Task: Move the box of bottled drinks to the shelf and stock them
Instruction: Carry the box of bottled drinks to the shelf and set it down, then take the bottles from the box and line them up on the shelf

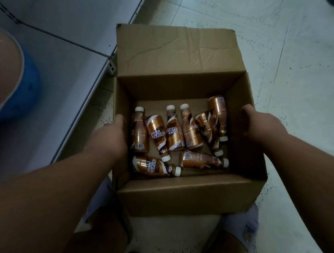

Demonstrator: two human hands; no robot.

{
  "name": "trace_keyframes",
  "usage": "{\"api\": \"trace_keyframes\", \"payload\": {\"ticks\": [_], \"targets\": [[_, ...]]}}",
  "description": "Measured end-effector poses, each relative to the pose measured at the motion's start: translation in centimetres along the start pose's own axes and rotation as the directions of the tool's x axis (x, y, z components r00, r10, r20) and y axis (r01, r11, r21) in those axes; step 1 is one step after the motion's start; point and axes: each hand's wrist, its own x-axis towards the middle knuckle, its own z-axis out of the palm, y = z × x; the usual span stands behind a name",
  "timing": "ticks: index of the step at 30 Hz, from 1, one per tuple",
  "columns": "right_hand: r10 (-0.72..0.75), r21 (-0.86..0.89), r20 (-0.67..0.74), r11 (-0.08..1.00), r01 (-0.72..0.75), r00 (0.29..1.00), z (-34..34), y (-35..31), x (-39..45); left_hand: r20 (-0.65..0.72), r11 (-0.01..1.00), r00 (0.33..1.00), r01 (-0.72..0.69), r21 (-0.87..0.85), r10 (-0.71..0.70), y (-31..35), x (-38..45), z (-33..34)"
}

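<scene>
An open brown corrugated cardboard box (176, 197) sits on the pale speckled tile floor (296, 66), its far flap folded outward and its left side just beside the base edge of a white metal shelf unit (59, 38); inside it, eight copper-and-brown coffee bottles with white caps (173, 135) lie loose on the bottom, all on their sides, some touching, caps pointing in mixed directions; six are spread across the far part of the bottom and two lie crosswise along the near side; the left hand (113, 136) grips the top edge of the box's left wall, thumb on the inner face, the other fingers hidden over the outside; the right hand (256, 121) is curled over the top edge of the right wall, fingers folded inward over the rim, clasping the cardboard; both forearms reach forward and down from the near corners of the view; below the box, the person's bare knees and light shorts (241, 218) show; at the left edge, a blue rounded object (25, 93) rests on the shelf surface, partly covered by a blurred pale shape.
</scene>
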Motion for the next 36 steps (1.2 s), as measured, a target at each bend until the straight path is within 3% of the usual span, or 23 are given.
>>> {"api": "trace_keyframes", "payload": {"ticks": [3, 6, 8, 10, 12, 14, 18, 22, 27, 32, 36], "targets": [[0.08, -0.119, 0.103, 0.991, -0.068, 0.991, -1.9, -1.5, -1.9, 0.042, 0.997, 0.999, 0.0, 0.076, -0.003, 0.9, -0.7, -1.8], [0.14, -0.28, 0.194, 0.956, -0.082, 0.971, -4.2, -4.4, -3.7, -0.035, 0.977, 0.999, -0.024, 0.212, 0.032, 2.3, -1.2, -4.3], [0.105, -0.219, 0.242, 0.974, -0.051, 0.964, -4.5, -6.9, -4.2, -0.041, 0.979, 0.996, -0.072, 0.19, 0.081, 3.1, -1.1, -4.9], [-0.012, -0.104, 0.254, 0.994, 0.04, 0.967, -3.4, -9.5, -3.8, 0.045, 0.993, 0.995, -0.089, 0.081, 0.085, 4.1, -0.1, -4.2], [-0.147, 0.048, 0.257, 0.989, 0.14, 0.955, -1.3, -12.3, -3.2, 0.127, 0.998, 0.991, -0.025, -0.05, 0.031, 5.0, 1.3, -2.6], [-0.197, 0.191, 0.293, 0.971, 0.144, 0.936, 1.9, -15.0, -2.1, 0.211, 0.995, 0.977, 0.031, -0.093, -0.011, 5.6, 3.2, -0.5], [-0.113, 0.22, 0.424, 0.975, 0.019, 0.899, 8.3, -18.7, -0.8, 0.233, 0.994, 0.968, 0.071, 0.087, -0.09, 6.4, 7.5, 2.2], [-0.081, 0.16, 0.31, 0.987, 0.032, 0.947, 11.4, -20.5, -0.7, 0.336, 0.945, 0.931, 0.03, 0.325, -0.145, 7.8, 11.6, 3.4], [-0.047, 0.106, 0.396, 0.994, 0.005, 0.917, 13.1, -21.3, -0.7, 0.353, 0.9, 0.922, -0.013, 0.436, -0.158, 8.1, 14.5, 4.4], [-0.004, 0.24, 0.431, 0.964, -0.11, 0.902, 12.2, -20.5, -0.7, 0.385, 0.855, 0.908, -0.064, 0.515, -0.164, 7.8, 14.7, 3.9], [0.073, 0.321, 0.331, 0.929, -0.185, 0.941, 8.5, -18.9, -2.2, 0.405, 0.867, 0.911, -0.142, 0.478, -0.074, 8.2, 12.5, 1.7]]}}
